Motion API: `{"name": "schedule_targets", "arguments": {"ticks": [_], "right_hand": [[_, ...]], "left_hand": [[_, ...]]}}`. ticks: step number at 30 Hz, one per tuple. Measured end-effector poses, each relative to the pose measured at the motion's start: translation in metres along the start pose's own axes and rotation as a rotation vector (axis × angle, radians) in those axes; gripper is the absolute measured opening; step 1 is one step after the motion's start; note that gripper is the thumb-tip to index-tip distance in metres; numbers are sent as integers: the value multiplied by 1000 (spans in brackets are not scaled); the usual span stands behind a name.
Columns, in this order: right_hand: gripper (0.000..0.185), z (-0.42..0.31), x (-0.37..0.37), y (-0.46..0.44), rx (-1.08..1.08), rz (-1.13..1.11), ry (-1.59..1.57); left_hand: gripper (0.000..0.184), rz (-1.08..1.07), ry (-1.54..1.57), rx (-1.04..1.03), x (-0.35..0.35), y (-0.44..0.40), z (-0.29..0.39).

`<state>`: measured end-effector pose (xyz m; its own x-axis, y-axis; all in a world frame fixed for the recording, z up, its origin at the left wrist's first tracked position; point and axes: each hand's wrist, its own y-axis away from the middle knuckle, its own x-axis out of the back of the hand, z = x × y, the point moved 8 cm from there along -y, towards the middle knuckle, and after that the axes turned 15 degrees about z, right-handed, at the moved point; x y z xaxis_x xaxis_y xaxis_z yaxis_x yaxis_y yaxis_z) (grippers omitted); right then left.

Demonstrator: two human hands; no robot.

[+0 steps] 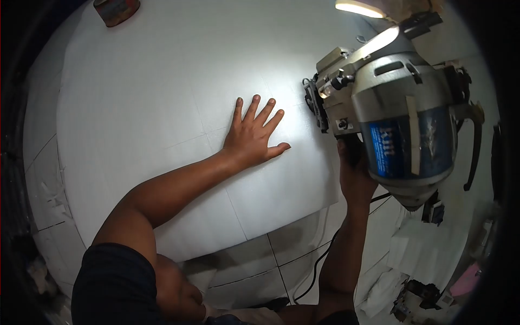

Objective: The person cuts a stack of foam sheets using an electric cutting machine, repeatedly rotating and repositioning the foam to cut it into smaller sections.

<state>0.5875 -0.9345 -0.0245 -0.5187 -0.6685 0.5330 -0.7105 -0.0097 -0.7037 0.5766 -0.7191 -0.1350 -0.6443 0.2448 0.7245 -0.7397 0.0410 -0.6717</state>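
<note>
My left hand lies flat with its fingers spread on a large white sheet, paper or cloth, with faint crease lines. To its right stands an upright cloth cutting machine with a silver motor housing and a blue "km" label. My right hand is closed around the machine's dark handle, partly hidden by the housing. The blade and base cannot be made out from here. A bright patch of light falls on the sheet between my left hand and the machine.
A dark red tin sits at the sheet's far left edge. A black cord runs over the tiled floor beside my right arm. Scraps and a dark metal part lie at lower right. A lit lamp shows at the top.
</note>
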Motion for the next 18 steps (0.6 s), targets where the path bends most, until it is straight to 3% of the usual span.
{"name": "schedule_targets", "arguments": {"ticks": [2, 4, 6, 8, 9, 13, 15, 18], "right_hand": [[38, 8, -6, -3, 57, 12, 20], [46, 11, -9, -4, 156, 6, 265], [49, 5, 1, 0, 206, 57, 194], [38, 6, -6, 0, 230, -15, 229], [33, -10, 2, 0, 397, 75, 227], [26, 25, -3, 15, 585, 82, 427], [12, 38, -24, 29, 857, -143, 662], [12, 24, -13, 24, 851, -41, 527]], "left_hand": [[78, -8, -6, -5, -4, -3, -1], [78, -9, -14, -6, -5, -2, 0], [78, -4, -25, 0, -1, 3, 4], [77, -4, -21, 18, 0, 1, 2], [76, -11, 0, 41, 2, -2, 0], [73, -29, 9, 107, 5, -3, -4], [72, -8, 7, 113, 1, -4, -8], [71, -27, 25, 142, 4, -13, -17]]}}
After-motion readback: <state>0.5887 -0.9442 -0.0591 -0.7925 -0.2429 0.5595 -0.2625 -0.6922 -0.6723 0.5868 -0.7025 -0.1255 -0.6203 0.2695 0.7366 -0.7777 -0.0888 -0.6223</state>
